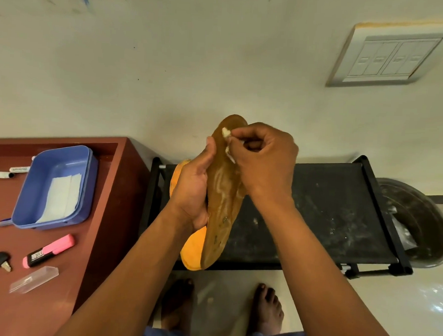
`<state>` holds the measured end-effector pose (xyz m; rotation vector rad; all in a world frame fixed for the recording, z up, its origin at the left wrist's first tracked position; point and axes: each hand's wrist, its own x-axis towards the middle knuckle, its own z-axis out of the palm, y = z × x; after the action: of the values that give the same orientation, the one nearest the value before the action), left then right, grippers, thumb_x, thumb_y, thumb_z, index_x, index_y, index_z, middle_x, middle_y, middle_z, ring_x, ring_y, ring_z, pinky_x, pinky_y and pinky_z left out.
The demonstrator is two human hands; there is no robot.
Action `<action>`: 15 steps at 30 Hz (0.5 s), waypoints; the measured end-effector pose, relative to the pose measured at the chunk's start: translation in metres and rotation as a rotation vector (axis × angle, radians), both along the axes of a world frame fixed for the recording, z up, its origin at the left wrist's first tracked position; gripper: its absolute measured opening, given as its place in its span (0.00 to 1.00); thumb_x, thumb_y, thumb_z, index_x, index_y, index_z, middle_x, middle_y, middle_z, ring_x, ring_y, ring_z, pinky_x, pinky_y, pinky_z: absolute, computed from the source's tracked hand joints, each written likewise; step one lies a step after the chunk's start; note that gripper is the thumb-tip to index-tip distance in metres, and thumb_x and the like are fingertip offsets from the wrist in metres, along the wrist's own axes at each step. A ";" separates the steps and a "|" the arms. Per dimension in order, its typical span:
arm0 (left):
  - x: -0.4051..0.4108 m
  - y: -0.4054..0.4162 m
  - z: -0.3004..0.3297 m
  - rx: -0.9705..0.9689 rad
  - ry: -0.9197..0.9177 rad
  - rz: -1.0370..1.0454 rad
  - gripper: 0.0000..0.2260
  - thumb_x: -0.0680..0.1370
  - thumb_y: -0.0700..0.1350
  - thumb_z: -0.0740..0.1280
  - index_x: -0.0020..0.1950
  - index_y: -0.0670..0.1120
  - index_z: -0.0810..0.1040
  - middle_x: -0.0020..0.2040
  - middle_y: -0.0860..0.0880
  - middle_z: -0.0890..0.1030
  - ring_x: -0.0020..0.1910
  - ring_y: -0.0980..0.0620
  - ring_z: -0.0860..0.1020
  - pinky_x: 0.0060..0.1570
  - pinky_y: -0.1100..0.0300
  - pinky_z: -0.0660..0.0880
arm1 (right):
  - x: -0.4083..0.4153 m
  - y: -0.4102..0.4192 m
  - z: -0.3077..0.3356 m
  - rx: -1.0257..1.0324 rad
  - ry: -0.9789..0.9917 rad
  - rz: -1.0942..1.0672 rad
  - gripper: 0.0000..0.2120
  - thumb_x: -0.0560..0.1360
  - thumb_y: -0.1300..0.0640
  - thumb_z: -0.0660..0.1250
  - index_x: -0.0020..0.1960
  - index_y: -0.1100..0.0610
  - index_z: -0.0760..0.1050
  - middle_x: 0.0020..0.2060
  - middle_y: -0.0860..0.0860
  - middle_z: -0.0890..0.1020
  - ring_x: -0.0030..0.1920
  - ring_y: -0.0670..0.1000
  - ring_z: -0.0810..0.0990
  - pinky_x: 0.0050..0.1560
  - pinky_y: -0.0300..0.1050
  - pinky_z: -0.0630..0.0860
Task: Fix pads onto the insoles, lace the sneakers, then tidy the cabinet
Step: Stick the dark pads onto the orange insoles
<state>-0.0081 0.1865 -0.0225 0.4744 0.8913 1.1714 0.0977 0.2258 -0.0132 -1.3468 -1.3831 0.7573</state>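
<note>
L hand [192,192] grips brown insole [223,193] upright over black rack [328,212]. R hand [264,157] pinches white pad [226,132] at insole top.

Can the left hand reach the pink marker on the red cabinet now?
Probably not at once: the left hand holds the insole. The marker lies uncovered on the cabinet, so the way looks free once that grip is released.

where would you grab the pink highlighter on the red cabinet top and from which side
Pinch the pink highlighter across its pink barrel, coming down from above. It lies flat and slanted on the cabinet top, long sides exposed, with open surface beside it. The clear case lies just nearer, so keep the fingers on the upper half, away from the black cap end.
</note>
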 end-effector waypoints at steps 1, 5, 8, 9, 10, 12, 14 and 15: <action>0.001 -0.001 0.001 -0.006 0.002 -0.020 0.27 0.86 0.60 0.53 0.73 0.43 0.75 0.64 0.40 0.82 0.62 0.41 0.82 0.58 0.45 0.82 | 0.004 0.002 0.000 -0.003 0.044 -0.054 0.02 0.74 0.57 0.78 0.45 0.51 0.87 0.39 0.41 0.86 0.41 0.41 0.84 0.46 0.41 0.84; 0.000 -0.002 0.005 0.026 0.006 -0.038 0.25 0.87 0.57 0.51 0.72 0.42 0.75 0.61 0.40 0.85 0.55 0.44 0.85 0.46 0.49 0.84 | 0.015 0.007 0.004 -0.171 0.149 0.019 0.03 0.73 0.57 0.78 0.45 0.49 0.87 0.38 0.43 0.86 0.41 0.46 0.86 0.41 0.53 0.86; -0.009 0.000 0.002 0.040 -0.001 0.045 0.27 0.87 0.58 0.51 0.70 0.41 0.77 0.60 0.39 0.85 0.57 0.43 0.85 0.52 0.49 0.84 | 0.009 0.004 0.006 -0.239 0.053 0.304 0.04 0.72 0.59 0.79 0.45 0.51 0.87 0.38 0.45 0.87 0.40 0.46 0.87 0.44 0.50 0.86; -0.011 0.000 0.002 0.039 -0.007 0.062 0.27 0.86 0.59 0.51 0.69 0.41 0.79 0.59 0.39 0.85 0.58 0.43 0.84 0.56 0.49 0.83 | 0.005 0.002 0.005 -0.230 0.006 0.342 0.04 0.72 0.60 0.79 0.45 0.52 0.87 0.37 0.45 0.87 0.40 0.45 0.86 0.44 0.46 0.85; -0.012 0.001 0.001 0.036 -0.007 0.072 0.28 0.86 0.59 0.51 0.68 0.41 0.80 0.60 0.39 0.84 0.59 0.43 0.84 0.60 0.49 0.81 | 0.002 0.001 0.004 -0.212 -0.023 0.332 0.04 0.72 0.59 0.79 0.45 0.52 0.87 0.37 0.44 0.87 0.39 0.43 0.86 0.45 0.42 0.85; -0.011 0.002 -0.002 0.029 0.004 0.064 0.28 0.86 0.60 0.52 0.69 0.42 0.79 0.62 0.39 0.83 0.63 0.42 0.82 0.65 0.48 0.78 | -0.003 -0.001 0.000 -0.150 -0.034 0.211 0.03 0.73 0.58 0.78 0.45 0.51 0.87 0.38 0.42 0.86 0.40 0.41 0.85 0.45 0.39 0.84; -0.005 0.002 -0.002 0.022 0.026 0.028 0.27 0.86 0.60 0.52 0.72 0.43 0.76 0.65 0.39 0.82 0.65 0.42 0.81 0.65 0.48 0.77 | -0.004 -0.002 -0.002 -0.060 -0.035 0.052 0.03 0.74 0.57 0.77 0.46 0.51 0.87 0.39 0.42 0.86 0.41 0.40 0.84 0.46 0.38 0.83; -0.002 0.002 -0.003 0.024 0.032 0.001 0.27 0.86 0.60 0.52 0.73 0.43 0.76 0.66 0.40 0.82 0.65 0.42 0.81 0.65 0.48 0.77 | -0.002 -0.002 -0.003 -0.021 -0.025 -0.013 0.02 0.74 0.57 0.77 0.46 0.50 0.87 0.39 0.41 0.86 0.41 0.40 0.84 0.46 0.39 0.83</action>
<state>-0.0104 0.1884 -0.0255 0.5132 0.9058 1.1795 0.0958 0.2240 -0.0159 -1.3841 -1.3882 0.7504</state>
